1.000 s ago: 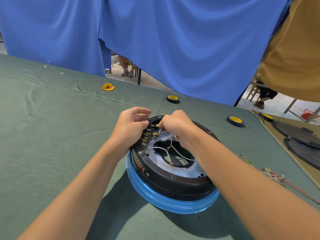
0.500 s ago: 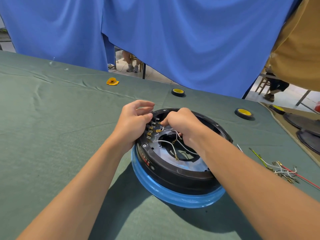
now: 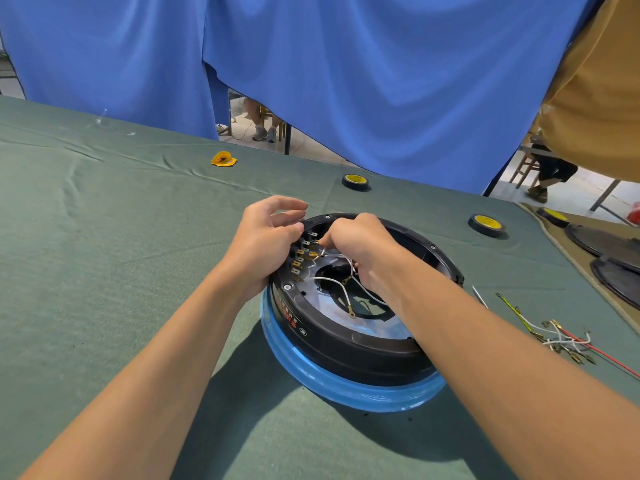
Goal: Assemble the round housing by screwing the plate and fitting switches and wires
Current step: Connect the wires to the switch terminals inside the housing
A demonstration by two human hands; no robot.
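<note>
Partway through, by the look of things. Round housing (image 3: 349, 344) set right of centre on the green-clothed tabletop (image 3: 104, 271), its matte black plastic wall standing on a glossy, translucent blue ring (image 3: 329, 382). Inside, a dull silvery plate (image 3: 332, 315) with a large central opening, apparently seated already, a hex screw head (image 3: 286, 287) showing at the left rim. Along the far-left inner wall, a row of switches (image 3: 301, 258) in place, flat brass tabs pointing inward.

Wiring judged the step in hand. Left hand (image 3: 263, 244) cupped against the outer wall, lower fingers curled over the rim as a brace, upper ones loose. Right hand (image 3: 360, 247) reaching in from the right, fingers pinched on the terminal end of one of the thin white wires (image 3: 325, 279), right at a tab. Other ends, tipped with ring lugs, dangling unattached over the opening.

Left to do, most likely: several bare tabs, plus a loose bundle of leads (image 3: 561, 337) in white, red and green-yellow, lying on the cloth to the right. Two black-and-yellow tape rolls (image 3: 355, 181) farther back.
</note>
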